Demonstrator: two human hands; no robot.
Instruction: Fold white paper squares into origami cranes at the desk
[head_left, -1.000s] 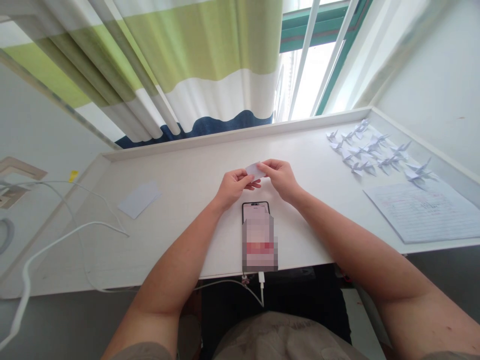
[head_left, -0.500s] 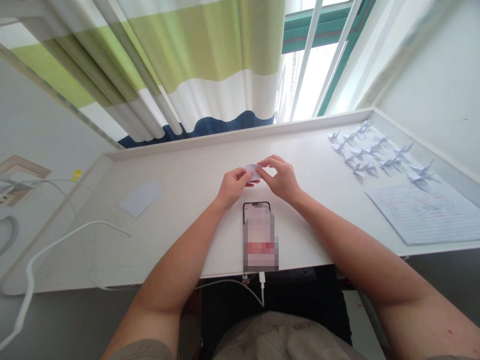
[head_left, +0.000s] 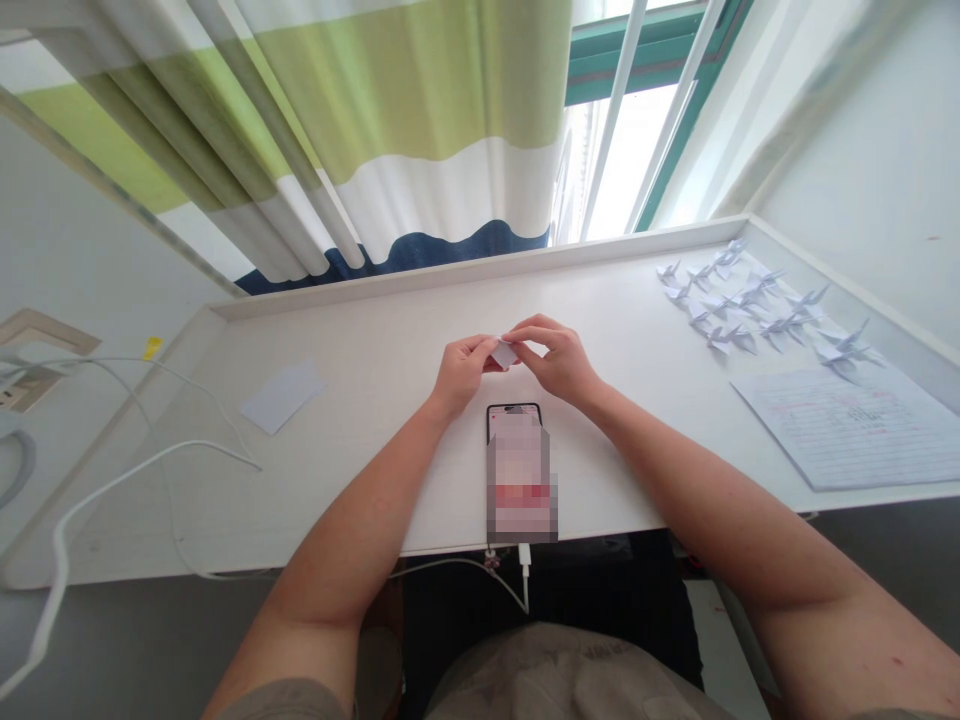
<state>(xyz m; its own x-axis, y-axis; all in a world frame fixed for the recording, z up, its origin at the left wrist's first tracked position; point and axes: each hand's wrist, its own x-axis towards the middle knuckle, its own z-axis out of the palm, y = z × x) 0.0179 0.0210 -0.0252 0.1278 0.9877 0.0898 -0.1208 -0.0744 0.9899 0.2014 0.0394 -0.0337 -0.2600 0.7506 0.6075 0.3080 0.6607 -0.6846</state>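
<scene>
- Step in hand: a small white paper is being folded, pinched between both hands just above the desk, beyond the phone.
- Left hand: fingers curled close, thumb and fingertips gripping the paper's left edge.
- Right hand: narrow pinch on the right edge, forefinger arched over the top.
- The paper is largely hidden by the fingers; it appears already folded small, but the exact fold cannot be told.
- Judged requirement: edges aligned, then firm pressure along the crease.
- Well apart, at right: finished paper cranes beside a lined sheet.
</scene>
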